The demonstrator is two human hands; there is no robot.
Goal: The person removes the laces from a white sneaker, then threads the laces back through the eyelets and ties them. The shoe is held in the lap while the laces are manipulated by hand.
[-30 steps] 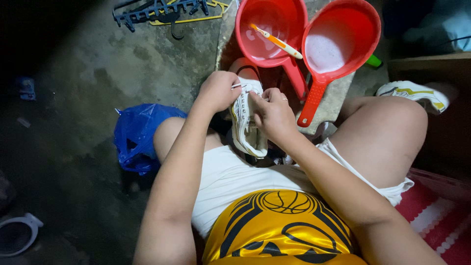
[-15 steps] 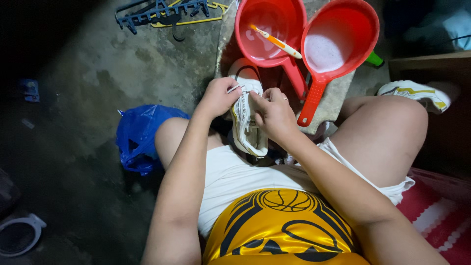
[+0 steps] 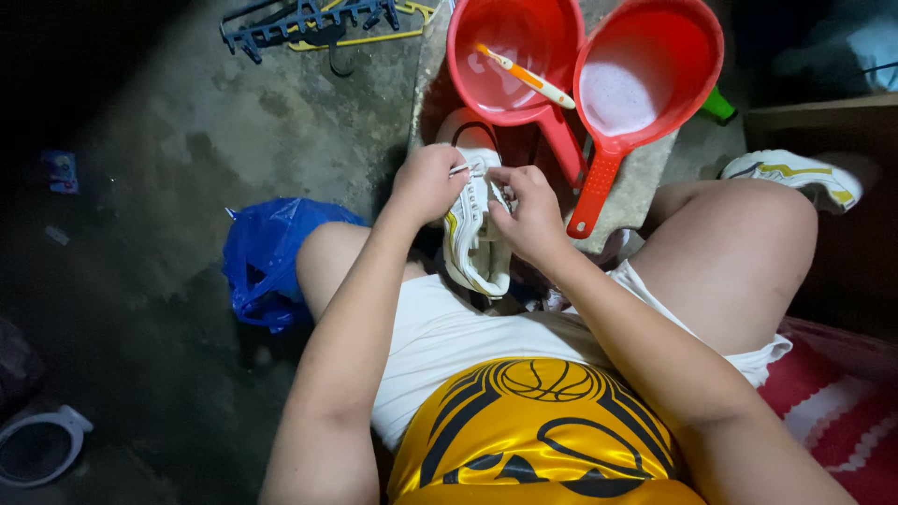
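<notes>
A white sneaker (image 3: 472, 248) with yellow trim rests between my knees, toe pointing away from me. My left hand (image 3: 428, 182) pinches a white lace end at the shoe's left side. My right hand (image 3: 529, 213) grips the lace on the shoe's right side, fingers closed over the eyelets. Both hands meet over the upper part of the shoe's lacing.
Two red plastic dippers (image 3: 645, 79) sit ahead on a stone slab; the left red dipper (image 3: 510, 56) holds an orange and white toothbrush (image 3: 524, 77). A second sneaker (image 3: 795, 176) lies at right. A blue plastic bag (image 3: 267, 257) sits at left, hangers (image 3: 309, 21) beyond it.
My right hand has moved up the shoe toward the left hand, and both now work the lace closer together.
</notes>
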